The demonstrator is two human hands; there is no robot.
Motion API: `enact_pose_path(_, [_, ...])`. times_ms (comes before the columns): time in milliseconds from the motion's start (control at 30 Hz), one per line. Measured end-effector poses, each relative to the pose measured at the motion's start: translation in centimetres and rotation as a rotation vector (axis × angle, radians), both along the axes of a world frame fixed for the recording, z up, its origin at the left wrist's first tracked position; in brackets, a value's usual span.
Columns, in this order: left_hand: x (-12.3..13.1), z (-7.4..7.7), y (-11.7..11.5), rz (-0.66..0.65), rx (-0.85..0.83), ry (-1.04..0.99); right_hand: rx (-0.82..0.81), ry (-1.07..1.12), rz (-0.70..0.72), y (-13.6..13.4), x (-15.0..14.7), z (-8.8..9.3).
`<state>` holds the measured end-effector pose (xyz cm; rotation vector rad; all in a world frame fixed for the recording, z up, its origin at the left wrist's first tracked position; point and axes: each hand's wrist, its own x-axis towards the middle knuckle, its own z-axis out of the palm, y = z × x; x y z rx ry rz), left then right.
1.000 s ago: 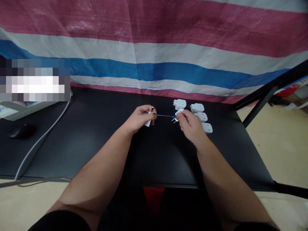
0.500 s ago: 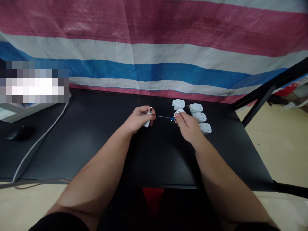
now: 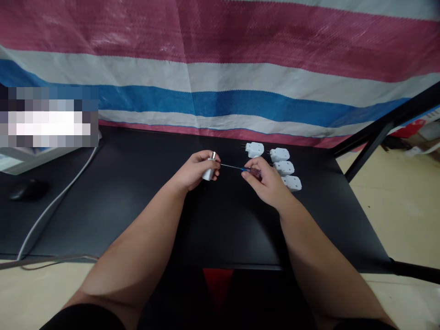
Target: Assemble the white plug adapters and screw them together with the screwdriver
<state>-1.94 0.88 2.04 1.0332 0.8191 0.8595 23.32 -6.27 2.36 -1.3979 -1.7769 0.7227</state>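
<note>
My left hand [image 3: 197, 170] is closed around a white plug [image 3: 207, 173], whose metal prongs [image 3: 213, 155] point up past the thumb. In my right hand [image 3: 270, 183] is a screwdriver [image 3: 253, 172] with a see-through reddish and blue handle, held between thumb and fingers. Its thin shaft [image 3: 231, 166] lies nearly level and reaches to the plug's side at the left fingertips. Where exactly the tip meets the plug is hidden. Beyond and beside the right hand are several white plugs, one [image 3: 255, 149] at the back and another [image 3: 293, 183] close to the wrist.
A black table [image 3: 137, 183] lies under both hands. A black mouse [image 3: 29, 189] and a pale cable [image 3: 62, 195] are at the left. Striped sheeting [image 3: 213, 103] hangs behind, and a black metal frame [image 3: 371, 133] rises at the right edge.
The plug in my left hand has turned slightly, showing more of its prongs. My right fingers have shifted along the screwdriver, exposing its handle. A white plug beside them is no longer visible.
</note>
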Motion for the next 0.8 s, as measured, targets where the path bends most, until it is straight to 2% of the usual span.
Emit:
enact_pose_path(167, [-0.26, 0.82, 0.21, 0.093, -0.222, -0.150, 0.047, 0.001, -0.020, -0.36, 0.39, 0.13])
enact_pose_path(300, [-0.29, 1.12, 0.17, 0.136, -0.297, -0.187, 0.035, -0.030, 0.016, -0.46, 0.38, 0.38])
enact_pose_path(567, [-0.19, 0.92, 0.13, 0.116, -0.271, -0.157, 0.040, -0.039, 0.025, -0.38, -0.09, 0.49])
enact_pose_path(800, [0.08, 0.14, 0.28, 0.058, -0.186, -0.065, 0.071, -0.051, 0.027, -0.25, 0.16, -0.01])
